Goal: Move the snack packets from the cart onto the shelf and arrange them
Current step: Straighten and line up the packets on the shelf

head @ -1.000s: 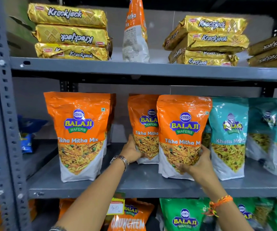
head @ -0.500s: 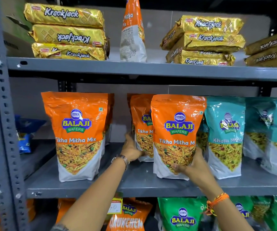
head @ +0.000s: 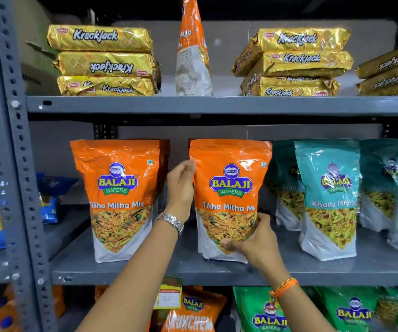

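I'm steadying an orange Tikha Mitha Mix packet [head: 229, 200] that is standing upright on the middle shelf [head: 217, 271]. My left hand [head: 181, 188] is lying flat and unclenched against its left edge, and my right hand [head: 255, 243] is grasping its lower right corner, with the fingers [head: 229, 243] curling across the front of the bag.

Looking to the left, a second orange packet [head: 118, 197] is standing with more orange packs tucking in behind it, and my left hand is filling the gap between the two. To the right, a teal Khatta Mitha packet [head: 327, 200] is standing near, with another teal pack [head: 286, 188] sitting behind, just beside my packet's right edge, crowding that side.

Overhead, gold Krackjack stacks [head: 104, 61] are lying flat on the upper shelf [head: 217, 105], with a lone orange pouch [head: 193, 51] standing edge-on between them. Below, green Balaji bags [head: 267, 315] and a price tag [head: 168, 298] are showing.
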Action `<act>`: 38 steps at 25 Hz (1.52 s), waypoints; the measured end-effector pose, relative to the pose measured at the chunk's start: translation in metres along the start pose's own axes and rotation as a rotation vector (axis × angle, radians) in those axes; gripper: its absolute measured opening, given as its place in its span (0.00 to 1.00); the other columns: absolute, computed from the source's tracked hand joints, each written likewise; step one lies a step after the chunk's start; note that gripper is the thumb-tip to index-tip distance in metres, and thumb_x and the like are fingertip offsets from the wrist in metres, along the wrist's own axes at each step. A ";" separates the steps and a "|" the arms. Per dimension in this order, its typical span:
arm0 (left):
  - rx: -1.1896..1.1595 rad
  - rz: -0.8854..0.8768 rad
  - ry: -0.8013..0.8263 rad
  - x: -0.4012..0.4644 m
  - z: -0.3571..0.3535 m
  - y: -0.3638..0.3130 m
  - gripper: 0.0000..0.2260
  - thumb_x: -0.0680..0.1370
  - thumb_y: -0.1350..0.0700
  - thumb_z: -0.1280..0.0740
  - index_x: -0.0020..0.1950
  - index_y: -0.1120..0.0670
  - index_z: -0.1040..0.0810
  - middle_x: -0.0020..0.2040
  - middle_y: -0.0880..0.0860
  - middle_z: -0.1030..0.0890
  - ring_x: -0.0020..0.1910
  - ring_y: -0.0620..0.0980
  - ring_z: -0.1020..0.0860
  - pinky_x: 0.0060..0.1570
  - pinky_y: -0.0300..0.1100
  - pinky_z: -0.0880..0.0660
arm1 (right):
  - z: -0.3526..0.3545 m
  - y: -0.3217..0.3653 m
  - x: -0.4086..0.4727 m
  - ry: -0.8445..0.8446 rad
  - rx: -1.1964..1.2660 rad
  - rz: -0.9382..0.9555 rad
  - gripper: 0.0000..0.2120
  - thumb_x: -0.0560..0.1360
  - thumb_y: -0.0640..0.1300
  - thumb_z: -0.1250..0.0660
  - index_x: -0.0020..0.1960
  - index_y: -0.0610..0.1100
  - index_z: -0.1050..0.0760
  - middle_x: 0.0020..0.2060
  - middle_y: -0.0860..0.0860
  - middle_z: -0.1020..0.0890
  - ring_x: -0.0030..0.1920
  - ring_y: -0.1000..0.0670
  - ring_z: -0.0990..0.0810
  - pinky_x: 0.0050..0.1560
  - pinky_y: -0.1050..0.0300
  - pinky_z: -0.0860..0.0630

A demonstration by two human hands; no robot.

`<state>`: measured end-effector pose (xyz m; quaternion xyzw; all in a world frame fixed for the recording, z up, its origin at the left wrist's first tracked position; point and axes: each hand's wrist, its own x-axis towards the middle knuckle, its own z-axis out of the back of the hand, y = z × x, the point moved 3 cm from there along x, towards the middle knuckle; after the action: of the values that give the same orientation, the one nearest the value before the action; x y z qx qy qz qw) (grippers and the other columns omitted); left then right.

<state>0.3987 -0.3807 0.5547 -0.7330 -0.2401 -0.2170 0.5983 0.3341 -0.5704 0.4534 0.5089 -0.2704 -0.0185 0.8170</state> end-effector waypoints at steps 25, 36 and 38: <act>0.175 -0.310 -0.362 -0.097 -0.081 -0.020 0.26 0.74 0.62 0.29 0.71 0.56 0.31 0.69 0.53 0.27 0.70 0.49 0.27 0.70 0.44 0.30 | 0.153 -0.056 -0.012 -0.343 0.265 0.160 0.39 0.56 0.39 0.15 0.59 0.51 0.32 0.50 0.57 0.22 0.53 0.55 0.20 0.56 0.61 0.24; 0.018 0.287 0.208 -0.147 -0.278 0.088 0.49 0.66 0.29 0.35 0.82 0.43 0.50 0.81 0.42 0.46 0.80 0.41 0.47 0.80 0.52 0.48 | 0.234 -0.149 0.099 0.238 0.023 -0.004 0.59 0.43 0.51 0.15 0.70 0.58 0.39 0.64 0.49 0.24 0.66 0.45 0.23 0.63 0.39 0.24; -0.042 0.303 0.174 -0.138 -0.274 0.099 0.48 0.65 0.26 0.33 0.80 0.40 0.46 0.80 0.42 0.41 0.79 0.42 0.41 0.79 0.53 0.43 | 0.228 -0.152 0.096 0.189 0.010 0.048 0.47 0.45 0.48 0.15 0.60 0.63 0.32 0.59 0.54 0.20 0.61 0.50 0.20 0.62 0.43 0.22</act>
<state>0.3413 -0.6786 0.4466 -0.7516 -0.0697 -0.1921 0.6272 0.3481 -0.8600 0.4422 0.5059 -0.2043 0.0507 0.8365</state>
